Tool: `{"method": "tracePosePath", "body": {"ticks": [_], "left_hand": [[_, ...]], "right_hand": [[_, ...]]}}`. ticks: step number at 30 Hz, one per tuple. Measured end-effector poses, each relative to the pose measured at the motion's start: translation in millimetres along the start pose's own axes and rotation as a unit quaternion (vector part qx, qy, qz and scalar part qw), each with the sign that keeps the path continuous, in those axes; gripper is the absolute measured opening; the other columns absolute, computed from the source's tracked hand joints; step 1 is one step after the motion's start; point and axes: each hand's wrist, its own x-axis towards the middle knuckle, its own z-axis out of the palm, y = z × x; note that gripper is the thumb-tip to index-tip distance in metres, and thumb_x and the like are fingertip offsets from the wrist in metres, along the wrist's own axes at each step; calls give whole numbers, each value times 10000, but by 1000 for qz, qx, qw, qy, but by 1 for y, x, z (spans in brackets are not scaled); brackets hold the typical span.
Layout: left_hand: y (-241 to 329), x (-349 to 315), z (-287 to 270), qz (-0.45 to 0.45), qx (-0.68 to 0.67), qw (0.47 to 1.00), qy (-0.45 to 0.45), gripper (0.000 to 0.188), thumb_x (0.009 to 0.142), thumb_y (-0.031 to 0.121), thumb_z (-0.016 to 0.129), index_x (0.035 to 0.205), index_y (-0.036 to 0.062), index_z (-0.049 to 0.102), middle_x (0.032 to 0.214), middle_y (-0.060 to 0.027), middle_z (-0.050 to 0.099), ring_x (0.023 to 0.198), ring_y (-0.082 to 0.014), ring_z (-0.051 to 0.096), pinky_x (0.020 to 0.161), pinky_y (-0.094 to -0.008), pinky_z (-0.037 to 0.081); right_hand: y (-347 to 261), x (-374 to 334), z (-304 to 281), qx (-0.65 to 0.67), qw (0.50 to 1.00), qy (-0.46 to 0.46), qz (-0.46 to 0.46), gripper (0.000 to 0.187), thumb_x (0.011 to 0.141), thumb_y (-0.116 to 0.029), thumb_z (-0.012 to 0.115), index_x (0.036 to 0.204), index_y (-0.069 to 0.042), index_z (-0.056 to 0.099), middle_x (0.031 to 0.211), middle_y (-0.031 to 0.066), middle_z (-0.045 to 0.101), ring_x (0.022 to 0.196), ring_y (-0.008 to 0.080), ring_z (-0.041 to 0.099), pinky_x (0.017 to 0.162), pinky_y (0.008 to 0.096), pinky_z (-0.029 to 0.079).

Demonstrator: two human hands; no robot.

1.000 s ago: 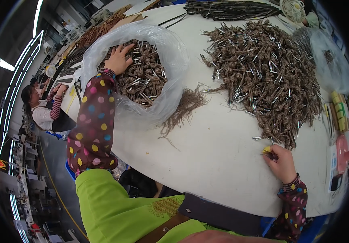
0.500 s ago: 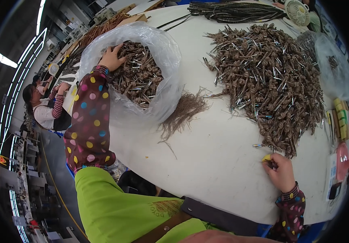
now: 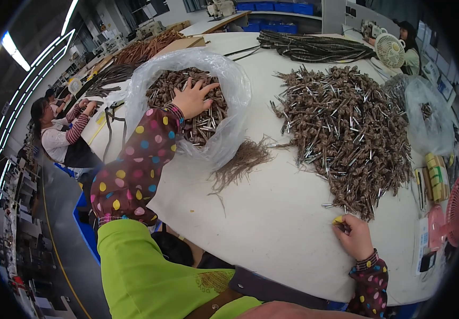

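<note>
My left hand reaches into a clear plastic bag, fingers spread over knotted brown cords with metal tips. It rests on top of them and grips none that I can see. Low on the right, my right hand is curled at the table, just below a big pile of similar knotted cords. A bit of yellow shows at its fingertips; what it belongs to I cannot make out. Between bag and pile lies a tuft of loose brown threads.
Dark straps lie along the table's far side beside a white fan. At the right are another plastic bag, a yellow-green bundle and a pink fan. A person in striped sleeves works at the left.
My left hand has moved right across the bag's contents, and its fingers have spread. My right hand keeps its curled pose by the pile. The view has tilted up, showing more of the background.
</note>
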Motion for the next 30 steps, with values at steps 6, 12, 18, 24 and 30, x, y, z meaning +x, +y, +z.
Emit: {"method": "tracePosePath", "body": {"ticks": [6, 12, 18, 24, 30], "left_hand": [[-62, 81, 18, -129, -44, 990, -24, 467, 901, 371, 493, 1319, 169, 432, 1349, -118, 416, 1275, -335, 376, 904, -629, 395], [-75, 69, -19, 39, -121, 989, -78, 553, 832, 381, 588, 1263, 44, 505, 1226, -196, 555, 1133, -341, 523, 994, -396, 386], [1, -48, -99, 72, -202, 977, -4, 479, 858, 319, 623, 1255, 71, 523, 1162, -166, 594, 1068, -340, 557, 902, -359, 448], [46, -156, -100, 142, -101, 984, -28, 710, 729, 393, 727, 1330, 153, 435, 1174, -90, 581, 1086, -263, 540, 1038, -515, 285], [29, -148, -72, 56, -78, 995, 3, 275, 851, 311, 613, 1065, 143, 577, 867, -75, 662, 800, -288, 634, 713, -419, 491]], "right_hand": [[-1, -6, 0, -34, 999, -20, -3, 194, 735, -109, 719, 859, -13, 607, 716, 126, 608, 588, 259, 587, 547, 314, 466], [-4, -5, -2, -48, 998, -19, -31, 210, 725, -114, 723, 870, -19, 606, 728, 117, 605, 596, 252, 589, 553, 317, 469], [1, -3, -2, -57, 998, -25, -22, 206, 725, -87, 718, 870, -13, 592, 759, 126, 600, 608, 262, 588, 562, 320, 471], [-1, -1, -1, -61, 998, -23, -18, 193, 732, -81, 707, 864, -10, 587, 759, 134, 597, 627, 276, 586, 575, 322, 468], [-1, -3, 2, -46, 998, -26, -18, 190, 748, -88, 691, 881, -5, 584, 757, 135, 592, 638, 273, 577, 585, 322, 459]]}}
